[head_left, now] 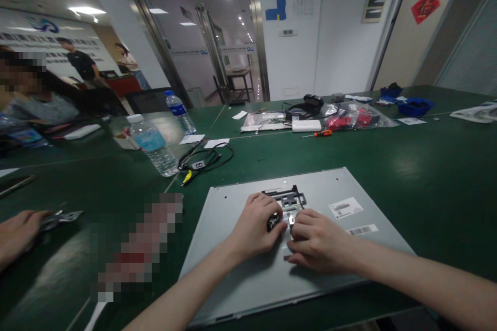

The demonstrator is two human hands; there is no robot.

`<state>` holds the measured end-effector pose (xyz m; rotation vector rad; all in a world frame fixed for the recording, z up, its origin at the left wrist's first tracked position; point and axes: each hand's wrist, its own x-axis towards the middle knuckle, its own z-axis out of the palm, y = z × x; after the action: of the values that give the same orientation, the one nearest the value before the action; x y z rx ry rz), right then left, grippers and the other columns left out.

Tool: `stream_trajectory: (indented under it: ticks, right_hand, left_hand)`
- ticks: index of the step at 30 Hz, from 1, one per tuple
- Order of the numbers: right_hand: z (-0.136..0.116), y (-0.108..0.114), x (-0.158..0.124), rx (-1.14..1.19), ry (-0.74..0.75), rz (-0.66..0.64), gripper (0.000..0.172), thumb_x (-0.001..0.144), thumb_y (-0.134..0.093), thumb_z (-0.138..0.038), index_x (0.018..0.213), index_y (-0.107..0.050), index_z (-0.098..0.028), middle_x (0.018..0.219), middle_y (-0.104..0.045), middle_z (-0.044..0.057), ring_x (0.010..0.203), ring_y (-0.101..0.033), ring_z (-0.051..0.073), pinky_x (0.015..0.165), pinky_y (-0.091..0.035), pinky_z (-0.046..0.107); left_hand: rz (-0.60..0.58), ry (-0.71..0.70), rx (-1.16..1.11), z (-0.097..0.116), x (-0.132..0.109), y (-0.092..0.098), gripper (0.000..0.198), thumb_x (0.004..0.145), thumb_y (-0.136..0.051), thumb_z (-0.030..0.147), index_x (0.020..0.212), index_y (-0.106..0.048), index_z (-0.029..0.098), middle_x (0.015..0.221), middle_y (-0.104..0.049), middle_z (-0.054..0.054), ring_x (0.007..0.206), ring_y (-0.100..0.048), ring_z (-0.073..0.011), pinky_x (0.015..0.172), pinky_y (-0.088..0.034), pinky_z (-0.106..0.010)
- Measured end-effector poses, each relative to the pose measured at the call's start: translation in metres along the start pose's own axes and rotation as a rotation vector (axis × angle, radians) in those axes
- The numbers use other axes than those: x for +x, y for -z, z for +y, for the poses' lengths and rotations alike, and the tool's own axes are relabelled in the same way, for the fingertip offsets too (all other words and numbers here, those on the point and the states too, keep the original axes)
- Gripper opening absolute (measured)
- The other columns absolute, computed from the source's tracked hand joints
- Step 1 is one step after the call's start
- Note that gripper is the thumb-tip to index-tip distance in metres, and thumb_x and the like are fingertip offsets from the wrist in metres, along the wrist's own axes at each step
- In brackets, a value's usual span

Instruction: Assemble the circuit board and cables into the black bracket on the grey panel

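Note:
A flat grey metal panel (229,238) lies on the table before me, with white labels (345,208) on its right side. Near its middle sits a black bracket-like frame (295,197) with small parts about it. My left hand (254,222) rests at the left of these parts, fingers curled around a small dark, rounded item (274,221) that I cannot name. Just to the right, my right hand (316,240) is closed over a small silvery piece (292,220) at the panel's centre; the fingers hide most of it.
Water bottles (153,145) and black cables (207,160) stand and lie beyond the panel's left corner. Farther back are an orange-handled screwdriver (322,134), a white box (306,126), a bag with red items (355,116) and blue trays (415,107). At left, another person's hand (19,235) holds a metal part.

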<state>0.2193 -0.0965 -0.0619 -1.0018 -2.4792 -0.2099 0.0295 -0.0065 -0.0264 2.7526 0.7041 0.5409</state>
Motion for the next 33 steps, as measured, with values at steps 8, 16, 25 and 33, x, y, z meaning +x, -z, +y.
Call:
stream_trajectory:
  ticks: [8,16,25,33]
  right_hand:
    - [-0.0013,0.0006,-0.0015,0.044,0.048,0.003,0.024,0.092,-0.058,-0.041,0.084,-0.068,-0.021,0.081,-0.064,0.002,0.084,-0.051,0.020,0.085,-0.038,0.036]
    - [-0.0015,0.0017,-0.0009,0.035,0.026,0.015,0.020,0.092,-0.058,-0.039,0.087,-0.066,-0.020,0.083,-0.064,0.003,0.085,-0.052,0.020,0.086,-0.039,0.037]
    - [0.0000,-0.0028,-0.0016,0.009,-0.021,0.002,0.023,0.091,-0.058,-0.040,0.097,-0.065,-0.018,0.090,-0.066,0.006,0.090,-0.055,0.022,0.086,-0.041,0.038]
    - [-0.0012,-0.0019,-0.0018,0.004,-0.043,-0.031,0.024,0.092,-0.057,-0.040,0.097,-0.065,-0.017,0.094,-0.066,0.006,0.093,-0.055,0.022,0.087,-0.040,0.038]
  left_hand:
    - [0.006,-0.006,-0.012,-0.0014,-0.0001,-0.0008,0.006,0.081,-0.065,0.025,0.084,-0.061,0.022,0.088,-0.063,-0.003,0.089,-0.056,-0.0227,0.092,-0.038,-0.044]
    - [0.009,-0.014,-0.013,-0.0011,-0.0005,-0.0012,0.006,0.080,-0.064,0.024,0.083,-0.060,0.021,0.087,-0.063,-0.003,0.088,-0.056,-0.0224,0.093,-0.037,-0.045]
    - [0.012,-0.005,-0.010,-0.0010,-0.0013,-0.0014,0.006,0.080,-0.065,0.022,0.083,-0.060,0.021,0.088,-0.062,-0.003,0.089,-0.056,-0.0224,0.093,-0.037,-0.044]
    - [0.006,0.010,0.006,0.0003,-0.0016,-0.0010,0.006,0.080,-0.065,0.023,0.083,-0.061,0.021,0.088,-0.063,-0.003,0.089,-0.056,-0.0225,0.092,-0.037,-0.044]
